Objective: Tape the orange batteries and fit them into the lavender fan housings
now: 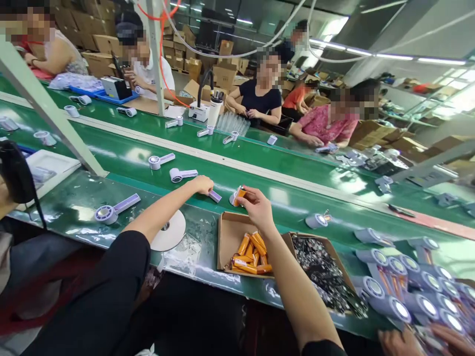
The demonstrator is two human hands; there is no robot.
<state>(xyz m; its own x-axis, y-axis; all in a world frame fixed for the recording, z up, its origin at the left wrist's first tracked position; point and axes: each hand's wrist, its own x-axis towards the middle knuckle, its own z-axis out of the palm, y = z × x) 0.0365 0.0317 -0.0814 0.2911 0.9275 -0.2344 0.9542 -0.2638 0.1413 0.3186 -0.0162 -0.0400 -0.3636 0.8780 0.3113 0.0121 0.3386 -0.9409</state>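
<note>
My left hand reaches over the green belt, its fingers closed on a small purple handheld fan; the fan's handle sticks out to the right while its head is hidden. Between the thumb and fingers of my right hand is an orange cylindrical battery. Just behind the battery, a pale fan head shows in part; whether my right hand touches it I cannot tell. Below my right hand stands an open cardboard box with several orange batteries inside.
A second box holds small black parts. Several fans are piled at right, near a co-worker's hands. A white disc and a fan lie at left. More fans sit on the belt; co-workers sit across it.
</note>
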